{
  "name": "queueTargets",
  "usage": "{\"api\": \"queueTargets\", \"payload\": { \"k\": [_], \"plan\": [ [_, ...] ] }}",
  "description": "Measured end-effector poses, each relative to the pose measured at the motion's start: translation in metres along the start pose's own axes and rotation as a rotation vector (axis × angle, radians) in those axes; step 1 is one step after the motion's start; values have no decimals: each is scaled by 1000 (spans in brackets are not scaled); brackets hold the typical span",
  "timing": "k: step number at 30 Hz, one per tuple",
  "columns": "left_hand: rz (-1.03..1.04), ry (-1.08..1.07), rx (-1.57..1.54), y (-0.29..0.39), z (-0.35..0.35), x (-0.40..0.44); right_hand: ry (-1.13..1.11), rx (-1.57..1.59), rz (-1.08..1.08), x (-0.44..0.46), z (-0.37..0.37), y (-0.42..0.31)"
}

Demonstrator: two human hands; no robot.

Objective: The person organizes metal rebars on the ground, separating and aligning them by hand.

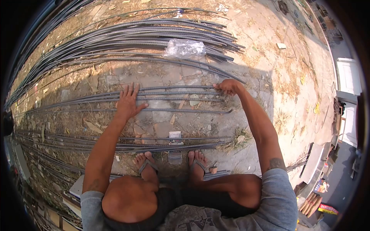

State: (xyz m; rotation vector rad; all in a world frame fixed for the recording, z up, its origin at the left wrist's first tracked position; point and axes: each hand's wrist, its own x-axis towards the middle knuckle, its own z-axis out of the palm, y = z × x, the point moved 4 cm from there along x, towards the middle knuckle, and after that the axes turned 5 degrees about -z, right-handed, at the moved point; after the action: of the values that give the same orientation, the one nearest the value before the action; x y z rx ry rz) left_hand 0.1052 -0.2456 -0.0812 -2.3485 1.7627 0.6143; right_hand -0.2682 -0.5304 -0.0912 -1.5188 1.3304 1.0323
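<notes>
My left hand [129,103] lies flat with its fingers spread across several steel reinforcing bars [173,93] on the ground. At the right ends of these bars, my right hand [229,87] is closed, thumb and fingers pinched around the end of a bar; the fingers hide the exact grip. A single bar [192,111] with a slightly bent tip runs nearer to me, below both hands. Closer to my feet, another group of bars [173,146] lies across the ground.
A thick bundle of bars [142,36] stretches across the far side, with a clear plastic bag [185,48] on it. A grass tuft [239,138] grows at the right. Wooden pieces [310,204] and white panels [348,75] stand along the right edge.
</notes>
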Motion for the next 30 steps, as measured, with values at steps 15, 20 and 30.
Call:
{"api": "queueTargets", "payload": {
  "k": [15, 20, 30],
  "plan": [
    [-7, 9, -45, -2, -4, 0, 14, -8, 62, 20, 4, 7],
    [-4, -8, -32, -3, -14, -4, 56, -5, 9, -24, 5, -24],
    [4, 67, -65, -11, -14, -8, 156, -112, -132, -52, 9, -47]
  ]
}}
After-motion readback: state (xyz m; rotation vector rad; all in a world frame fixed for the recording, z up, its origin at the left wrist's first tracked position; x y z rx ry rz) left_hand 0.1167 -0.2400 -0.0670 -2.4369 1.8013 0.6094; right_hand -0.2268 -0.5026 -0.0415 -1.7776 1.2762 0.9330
